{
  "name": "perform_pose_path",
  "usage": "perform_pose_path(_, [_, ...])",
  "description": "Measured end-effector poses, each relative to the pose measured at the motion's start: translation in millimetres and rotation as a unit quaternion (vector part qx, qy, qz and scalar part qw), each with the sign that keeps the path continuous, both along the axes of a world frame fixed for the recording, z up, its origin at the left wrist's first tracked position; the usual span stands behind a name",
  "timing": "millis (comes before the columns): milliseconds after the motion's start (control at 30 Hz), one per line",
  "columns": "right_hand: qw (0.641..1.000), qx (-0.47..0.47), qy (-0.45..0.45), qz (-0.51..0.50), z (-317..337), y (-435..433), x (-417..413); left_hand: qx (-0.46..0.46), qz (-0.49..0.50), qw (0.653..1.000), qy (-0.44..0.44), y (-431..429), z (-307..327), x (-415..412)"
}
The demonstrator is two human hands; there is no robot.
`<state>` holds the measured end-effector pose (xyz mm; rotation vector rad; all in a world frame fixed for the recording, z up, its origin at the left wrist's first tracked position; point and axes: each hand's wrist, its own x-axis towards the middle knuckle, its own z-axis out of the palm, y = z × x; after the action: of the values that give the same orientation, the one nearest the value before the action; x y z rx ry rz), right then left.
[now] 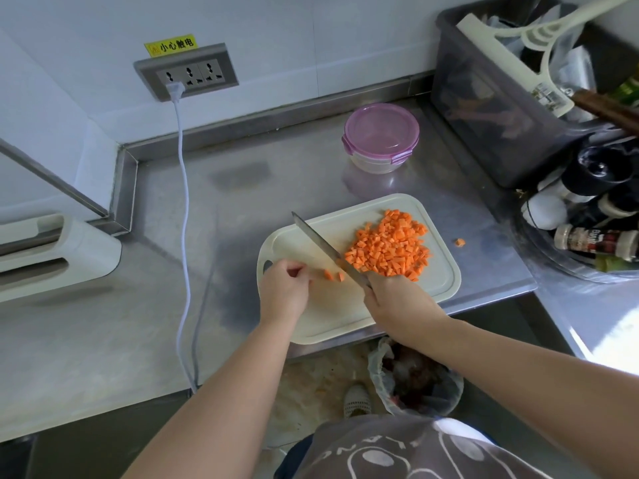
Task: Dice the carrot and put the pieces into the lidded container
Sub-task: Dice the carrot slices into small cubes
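A heap of diced carrot (390,247) lies on the right half of a pale cutting board (439,281). Two loose carrot pieces (333,275) sit near the board's middle, just right of my left hand (285,292), whose fingers are curled with nothing seen in them. My right hand (394,299) grips the handle of a knife (321,245); its blade runs up and to the left over the board. One stray carrot piece (460,242) lies on the counter right of the board. The lidded container (381,136), clear with a purple lid, stands closed behind the board.
A grey plastic bin (484,108) with utensils stands at the back right. Spice bottles (594,240) crowd the right side. A white cable (183,202) runs from the wall socket (186,72) across the steel counter. A lined waste bin (415,378) sits on the floor below the board.
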<state>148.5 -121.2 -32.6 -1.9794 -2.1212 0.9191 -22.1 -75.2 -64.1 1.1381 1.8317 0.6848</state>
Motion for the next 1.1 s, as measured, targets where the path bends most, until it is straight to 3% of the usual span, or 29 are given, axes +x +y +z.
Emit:
perform_pose_path(100, [0.997, 0.044, -0.036, 0.048, -1.0, -4.1, 15.4, 0.048, 0.068, 0.996, -0.018, 3.0, 10.0, -19.0])
perform_pose_path(200, [0.975, 0.151, -0.101, 0.127, -6.3, -11.0, 32.6, 0.102, 0.141, 0.984, -0.037, 9.8, 22.8, -35.9])
perform_pose_path(267, [0.956, 0.198, -0.135, 0.166, -11.6, -15.4, 41.5, 0.137, 0.121, 0.983, 0.001, 13.9, 31.7, -43.6])
perform_pose_path(367, [0.933, 0.242, -0.159, 0.215, -18.2, -15.3, 47.7, 0.150, -0.116, 0.979, 0.071, 15.6, 42.0, -35.6])
perform_pose_path(467, [0.919, 0.260, -0.159, 0.250, -22.3, -12.2, 47.3, 0.112, -0.381, 0.903, 0.163, 12.9, 37.5, -14.0])
perform_pose_path(533, [0.917, 0.259, -0.156, 0.259, -21.6, -10.0, 45.5, 0.085, -0.440, 0.869, 0.211, 11.2, 30.3, -3.4])
perform_pose_path(833, [0.909, 0.260, -0.167, 0.281, -17.4, -10.5, 45.6, 0.045, -0.458, 0.869, 0.183, 6.0, 13.1, 0.7])
perform_pose_path(1000, [0.916, 0.254, -0.148, 0.275, -11.2, -16.1, 70.7, 0.086, -0.345, 0.913, 0.201, 12.7, 7.6, -16.5])
perform_pose_path(1100, [0.938, 0.238, -0.134, 0.215, -11.8, -20.4, 94.8, 0.083, -0.305, 0.924, 0.215, 14.3, 3.9, -27.6])
